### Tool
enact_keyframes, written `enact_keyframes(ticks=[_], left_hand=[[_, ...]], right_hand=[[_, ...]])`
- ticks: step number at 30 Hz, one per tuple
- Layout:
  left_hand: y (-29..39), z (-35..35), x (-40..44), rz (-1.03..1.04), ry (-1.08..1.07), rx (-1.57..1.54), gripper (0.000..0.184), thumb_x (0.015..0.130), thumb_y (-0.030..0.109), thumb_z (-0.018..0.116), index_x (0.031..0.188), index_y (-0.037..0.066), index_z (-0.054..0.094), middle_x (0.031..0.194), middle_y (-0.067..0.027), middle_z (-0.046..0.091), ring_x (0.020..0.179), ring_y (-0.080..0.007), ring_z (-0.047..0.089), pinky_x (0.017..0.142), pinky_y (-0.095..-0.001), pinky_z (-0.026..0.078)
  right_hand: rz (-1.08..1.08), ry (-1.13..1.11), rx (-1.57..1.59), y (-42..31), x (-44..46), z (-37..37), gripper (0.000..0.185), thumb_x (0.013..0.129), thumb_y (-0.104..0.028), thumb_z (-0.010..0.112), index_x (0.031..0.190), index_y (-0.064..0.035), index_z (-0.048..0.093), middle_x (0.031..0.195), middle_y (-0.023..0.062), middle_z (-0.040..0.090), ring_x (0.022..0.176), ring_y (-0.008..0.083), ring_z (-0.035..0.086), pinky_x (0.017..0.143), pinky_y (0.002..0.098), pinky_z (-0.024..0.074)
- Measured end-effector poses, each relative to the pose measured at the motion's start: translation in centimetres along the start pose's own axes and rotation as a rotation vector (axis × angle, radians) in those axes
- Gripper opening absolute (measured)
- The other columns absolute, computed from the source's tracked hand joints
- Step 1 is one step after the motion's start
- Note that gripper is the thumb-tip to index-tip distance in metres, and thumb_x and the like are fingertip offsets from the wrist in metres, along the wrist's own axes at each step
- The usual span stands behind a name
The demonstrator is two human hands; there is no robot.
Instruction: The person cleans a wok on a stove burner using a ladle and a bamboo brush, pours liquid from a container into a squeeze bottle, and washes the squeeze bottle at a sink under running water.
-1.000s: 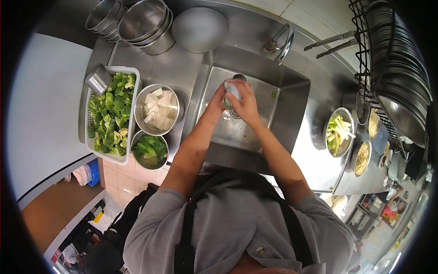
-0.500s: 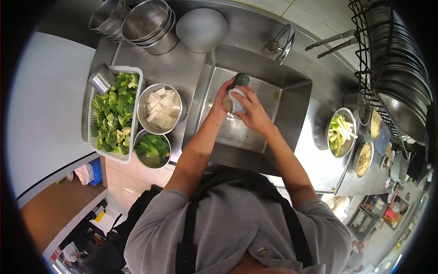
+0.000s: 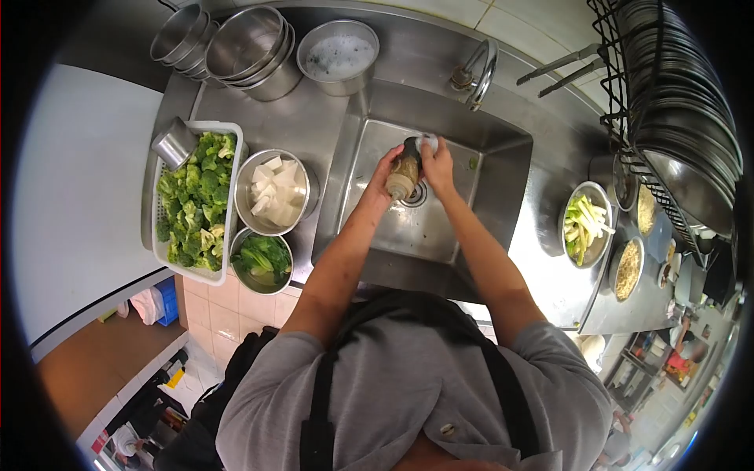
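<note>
Over the steel sink (image 3: 369, 228), my left hand (image 3: 383, 174) is wrapped round a squeeze bottle (image 3: 406, 170). The bottle has a brownish body, a dark far end and a pale nozzle that points back toward me. My right hand (image 3: 437, 165) is closed round a white cloth or pad (image 3: 428, 141), pressed against the far end of the bottle. Its exact kind is unclear, as the fingers cover part of it. Beneath the hands lies the round drain (image 3: 414, 193). A steel pot of foamy water (image 3: 339, 56) stands behind the sink's left corner.
To the left are a white basket of broccoli (image 3: 192, 204), a pot of white tofu pieces (image 3: 276, 188) and a pot of leafy greens (image 3: 261, 259). The faucet (image 3: 481, 74) rises behind the sink. A bowl of cut stalks (image 3: 585, 224) and a plate rack (image 3: 620, 102) are on the right.
The bottle has turned, so its body and nozzle now show. My right hand and the white cloth or pad have shifted from its near side to its far end.
</note>
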State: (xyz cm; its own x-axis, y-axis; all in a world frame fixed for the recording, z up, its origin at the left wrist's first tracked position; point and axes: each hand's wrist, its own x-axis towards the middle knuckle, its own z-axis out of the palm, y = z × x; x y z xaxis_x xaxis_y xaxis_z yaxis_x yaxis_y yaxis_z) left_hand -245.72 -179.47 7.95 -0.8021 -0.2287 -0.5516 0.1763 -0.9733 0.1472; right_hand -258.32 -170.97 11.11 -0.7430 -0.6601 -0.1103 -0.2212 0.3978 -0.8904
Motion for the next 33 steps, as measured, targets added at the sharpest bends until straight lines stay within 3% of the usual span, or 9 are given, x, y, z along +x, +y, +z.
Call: enact_keyframes(ticks=[5,9,12,18,21,24,28,31,33], left_hand=[[1.6,-2.4,0.3,0.009,-0.135,-0.041,0.032,0.100,0.030,0.062,0.121,0.006,0.068,0.113,-0.0107,0.075,0.097,-0.0298,0.074,0.091,-0.0433,0.062],[0.7,0.9,-0.3,0.257,-0.118,0.017,0.038,0.099,0.031,0.061,0.127,0.006,0.064,0.119,-0.0150,0.073,0.105,-0.0322,0.072,0.092,-0.0461,0.060],[0.8,2.5,-1.7,0.080,-0.132,-0.050,0.036,0.097,0.032,0.063,0.120,0.005,0.067,0.113,-0.0146,0.074,0.102,-0.0317,0.073,0.092,-0.0448,0.060],[0.2,-0.7,1.2,0.088,-0.214,-0.246,0.033,0.095,0.030,0.066,0.110,0.001,0.071,0.103,-0.0169,0.075,0.097,-0.0311,0.073,0.090,-0.0431,0.060],[0.8,-1.4,1.6,0.205,-0.071,-0.313,0.038,0.092,0.033,0.069,0.114,0.002,0.070,0.105,-0.0198,0.074,0.093,-0.0330,0.073,0.084,-0.0443,0.061],[2.2,-1.2,-0.8,0.034,-0.116,-0.381,0.044,0.094,0.033,0.066,0.123,-0.001,0.064,0.117,-0.0228,0.070,0.094,-0.0357,0.072,0.083,-0.0473,0.061],[3.0,-2.1,-1.3,0.015,-0.085,-0.313,0.048,0.098,0.036,0.066,0.126,-0.002,0.059,0.121,-0.0248,0.068,0.097,-0.0376,0.072,0.083,-0.0493,0.063],[2.3,-1.6,-1.4,0.179,0.011,-0.161,0.048,0.102,0.038,0.065,0.128,-0.002,0.057,0.121,-0.0255,0.067,0.100,-0.0384,0.072,0.085,-0.0497,0.063],[2.3,-1.6,-1.3,0.172,-0.048,-0.064,0.045,0.104,0.036,0.063,0.129,0.000,0.056,0.120,-0.0256,0.068,0.102,-0.0390,0.072,0.086,-0.0497,0.063]], right_hand=[[-0.202,-0.025,0.136,-2.7,-8.1,0.1,0.049,0.099,-0.019,0.063,0.142,0.0019,0.054,0.139,0.0295,0.056,0.129,0.0436,0.058,0.107,0.0449,0.0462],[-0.432,-0.146,0.034,-5.6,-9.7,-2.1,0.055,0.093,-0.011,0.069,0.145,-0.0007,0.052,0.150,0.0274,0.046,0.140,0.0455,0.046,0.114,0.0475,0.0404],[-0.491,-0.144,0.026,-5.3,-9.1,-2.2,0.063,0.085,-0.002,0.073,0.145,-0.0036,0.052,0.152,0.0243,0.046,0.139,0.0460,0.046,0.115,0.0494,0.0405],[-0.515,-0.150,-0.143,-5.2,-7.4,-2.7,0.072,0.076,0.008,0.077,0.143,-0.0091,0.057,0.149,0.0222,0.048,0.141,0.0403,0.047,0.115,0.0450,0.0433],[-0.514,-0.172,-0.235,-5.5,-5.0,-3.8,0.066,0.077,0.004,0.076,0.139,-0.0098,0.061,0.142,0.0216,0.052,0.134,0.0367,0.053,0.109,0.0413,0.0474],[-0.406,-0.017,-0.118,-7.4,-1.1,-3.4,0.053,0.085,-0.006,0.076,0.137,-0.0054,0.063,0.136,0.0174,0.056,0.124,0.0314,0.059,0.099,0.0368,0.0512],[0.118,-0.167,0.698,-13.3,6.7,2.2,0.061,0.098,-0.041,0.070,0.139,0.0025,0.059,0.126,0.0137,0.064,0.100,0.0229,0.065,0.088,0.0396,0.0564],[0.167,-0.265,0.986,-16.0,9.9,4.5,0.060,0.100,-0.044,0.067,0.137,0.0022,0.060,0.116,0.0100,0.068,0.103,0.0241,0.068,0.086,0.0413,0.0585],[0.080,-0.385,0.867,-14.0,9.9,3.9,0.056,0.099,-0.043,0.068,0.135,0.0001,0.062,0.111,0.0111,0.070,0.105,0.0251,0.070,0.087,0.0406,0.0591]])
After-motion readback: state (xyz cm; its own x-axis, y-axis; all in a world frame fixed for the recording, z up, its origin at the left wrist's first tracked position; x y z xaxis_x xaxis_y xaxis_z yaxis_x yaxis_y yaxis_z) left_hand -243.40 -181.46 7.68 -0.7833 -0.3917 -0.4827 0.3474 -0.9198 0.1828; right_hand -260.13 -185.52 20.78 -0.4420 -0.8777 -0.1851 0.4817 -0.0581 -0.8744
